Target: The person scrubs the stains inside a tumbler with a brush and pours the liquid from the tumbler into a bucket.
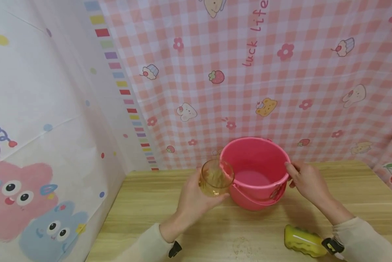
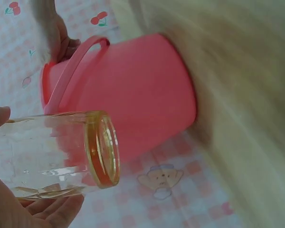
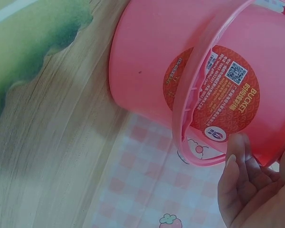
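My left hand (image 1: 194,200) holds a clear amber drinking glass (image 1: 217,178) around its side, fingers behind and thumb in front. In the head view the glass overlaps the left rim of a pink plastic bucket (image 1: 253,203), which stands upright on the table. The left wrist view shows the glass (image 2: 57,154) with its thick base towards the bucket wall (image 2: 142,90). My right hand (image 1: 308,182) grips the bucket's right rim, thumb over the edge and fingers outside. The bucket's handle (image 3: 180,109) hangs down across a round red label (image 3: 228,95).
A yellow-green sponge (image 1: 302,240) with wavy edges lies near the right forearm. Wet drops (image 1: 243,247) dot the wooden table (image 1: 143,203) at the front. Behind the table hangs a pink checked cloth (image 1: 196,91); a white patterned sheet (image 1: 68,145) borders the left.
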A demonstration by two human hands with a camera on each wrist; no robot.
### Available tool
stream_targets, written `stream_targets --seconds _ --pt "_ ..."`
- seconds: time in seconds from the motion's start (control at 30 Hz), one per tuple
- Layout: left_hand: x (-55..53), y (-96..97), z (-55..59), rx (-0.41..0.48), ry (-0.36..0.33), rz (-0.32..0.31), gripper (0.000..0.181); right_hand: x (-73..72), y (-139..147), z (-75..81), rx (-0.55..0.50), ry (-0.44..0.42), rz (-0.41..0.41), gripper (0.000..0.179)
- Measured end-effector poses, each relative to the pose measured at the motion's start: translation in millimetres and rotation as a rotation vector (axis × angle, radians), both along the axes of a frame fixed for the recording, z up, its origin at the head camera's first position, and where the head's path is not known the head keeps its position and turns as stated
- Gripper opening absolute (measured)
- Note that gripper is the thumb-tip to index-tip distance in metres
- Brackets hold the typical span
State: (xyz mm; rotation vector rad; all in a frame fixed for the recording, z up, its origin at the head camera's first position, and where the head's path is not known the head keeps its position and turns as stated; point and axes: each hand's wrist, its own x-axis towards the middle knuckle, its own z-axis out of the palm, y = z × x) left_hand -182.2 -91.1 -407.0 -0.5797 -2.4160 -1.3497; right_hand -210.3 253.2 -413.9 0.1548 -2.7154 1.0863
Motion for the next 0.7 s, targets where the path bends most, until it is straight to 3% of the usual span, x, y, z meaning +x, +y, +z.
stream_targets --seconds 0.17,0.37,0.53,0.7 --pt "7.7 0.5 -11.6 0.058 -0.007 -0.037 0.084 0.3 -1 0.4 0.000 -0.006 -0.002 0.047" --pt "15.8 2.0 -23.0 0.065 -0.009 -0.009 0.082 0.1 -1 -0.1 0.002 -0.004 -0.010 0.048" --pt "22.7 4.8 -30.5 0.087 -0.055 -0.015 0.081 0.2 -1 -0.7 -0.001 -0.009 -0.009 0.048" --pt "29.7 8.2 -38.4 0.087 -0.100 -0.068 0.084 0.5 -1 -0.8 -0.001 -0.011 -0.009 0.048"
